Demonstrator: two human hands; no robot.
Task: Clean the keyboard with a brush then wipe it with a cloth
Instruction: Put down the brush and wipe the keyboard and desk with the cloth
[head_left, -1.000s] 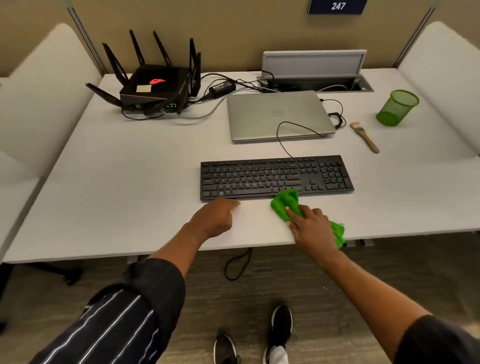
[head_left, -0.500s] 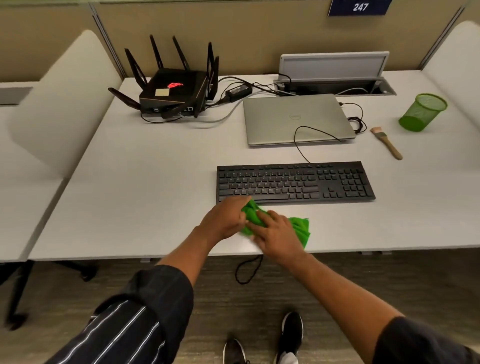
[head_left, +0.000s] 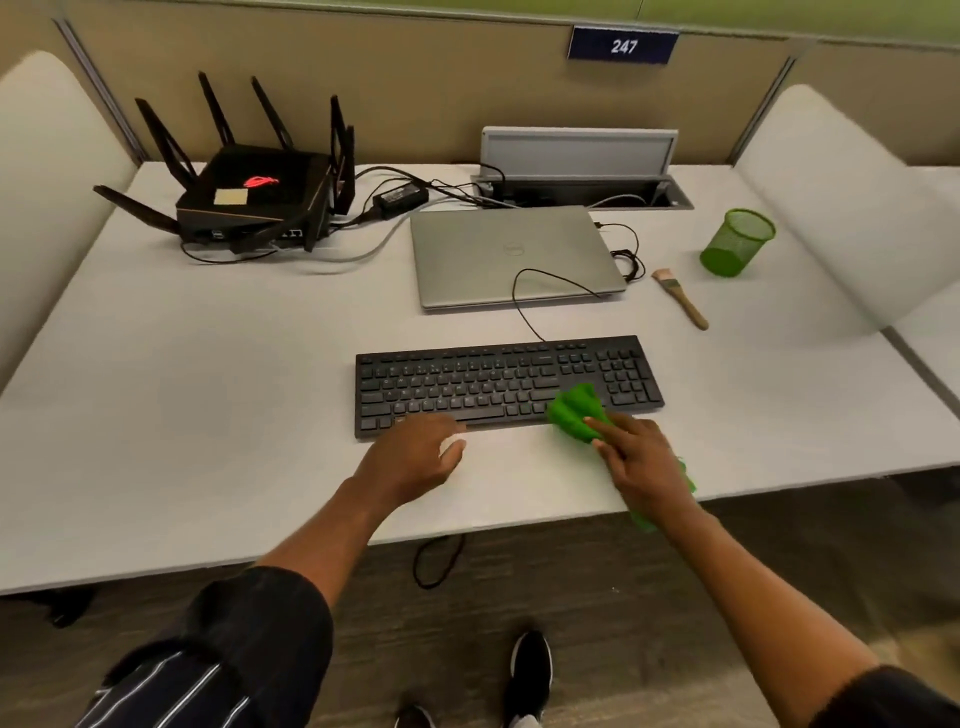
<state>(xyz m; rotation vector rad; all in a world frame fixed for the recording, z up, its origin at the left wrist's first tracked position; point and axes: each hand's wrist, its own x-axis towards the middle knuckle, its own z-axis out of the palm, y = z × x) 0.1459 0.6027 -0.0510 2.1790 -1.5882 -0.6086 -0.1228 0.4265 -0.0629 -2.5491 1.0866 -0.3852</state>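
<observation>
Your keyboard (head_left: 506, 385) is a flat black slab of low matte keys, lying square on the pale smooth desk (head_left: 208, 389) with its thin black cable looping up toward 12 o'clock over the closed silver laptop (head_left: 514, 257). Your right hand (head_left: 647, 465) reaches in palm down with the wrist low, and its fingers (head_left: 605, 428) are closed on the green cloth (head_left: 574, 413), a soft crumpled bunch of fabric pressed onto the near right part of the keyboard, just left of the number pad. More cloth trails out at 5 o'clock from under that hand, past the desk edge; how much of it is folded beneath the palm is hidden. Your left hand (head_left: 415, 460) rests at the keyboard's near edge around the space bar, fingers curled loosely and holding nothing, their tips touching the frame. The brush (head_left: 679, 297), with a wooden handle and short pale bristles, lies flat at 2 o'clock from the keyboard, well apart from both hands, near the green wire-mesh cup (head_left: 737, 241). At 10 o'clock sits an angular black router (head_left: 254, 200) with tall fin-like antennas. The key legends are too blurred to read, and your striped sleeve (head_left: 171, 686) is cut off by the bottom edge.
</observation>
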